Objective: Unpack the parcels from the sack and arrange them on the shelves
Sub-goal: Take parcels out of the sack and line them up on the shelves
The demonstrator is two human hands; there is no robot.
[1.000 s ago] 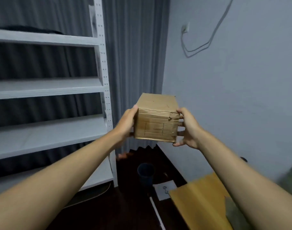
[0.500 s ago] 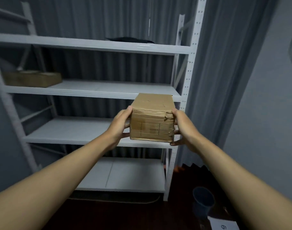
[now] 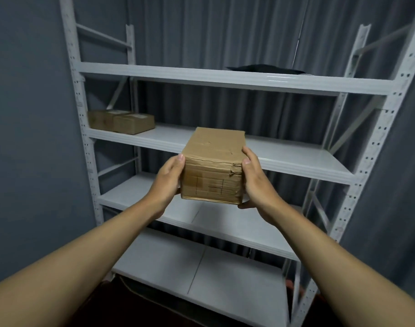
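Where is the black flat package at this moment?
In the head view, the black flat package lies on the top shelf toward its right end, above and right of the held cardboard box.

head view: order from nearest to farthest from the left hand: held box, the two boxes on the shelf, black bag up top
1. Held box: gripped by the left hand on its left side.
2. Two shelved boxes: up and left, second shelf from the top.
3. Black bag: top shelf, right end.
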